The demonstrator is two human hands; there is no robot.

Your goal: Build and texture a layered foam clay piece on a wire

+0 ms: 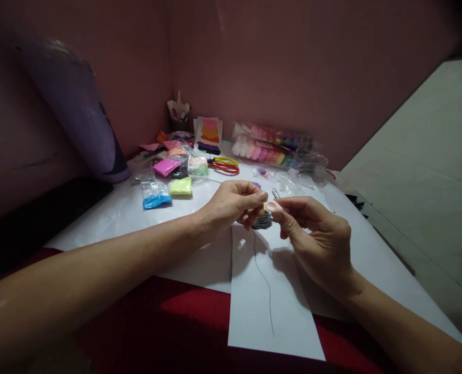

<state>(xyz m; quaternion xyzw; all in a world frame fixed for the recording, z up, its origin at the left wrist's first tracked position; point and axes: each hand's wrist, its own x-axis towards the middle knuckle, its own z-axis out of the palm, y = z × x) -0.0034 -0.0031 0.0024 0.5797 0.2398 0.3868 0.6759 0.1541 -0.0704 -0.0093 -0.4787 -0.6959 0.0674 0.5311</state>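
My right hand [312, 223] pinches a small pale pink piece that looks like soft modelling clay [273, 206] between thumb and fingertips. My left hand [244, 201] is close beside it, thumb and fingers pressed together; what they hold, if anything, is too small to make out. Beneath both hands is a bundle of grey strands [262, 223], partly covered by the left fingers. A thin dark strand [268, 283] runs from near it down a white sheet of paper [269, 324]. Just beyond the right fingertips a silvery object [275, 193] shows, its lower part hidden.
Packets of blue [157, 201], yellow [181, 186] and magenta clay [166, 167] lie left. Behind are red-and-yellow-handled scissors [226, 165], a painted card [209, 134] and a bag of coloured clay [269, 145]. A purple rolled object [75, 109] leans at the left wall.
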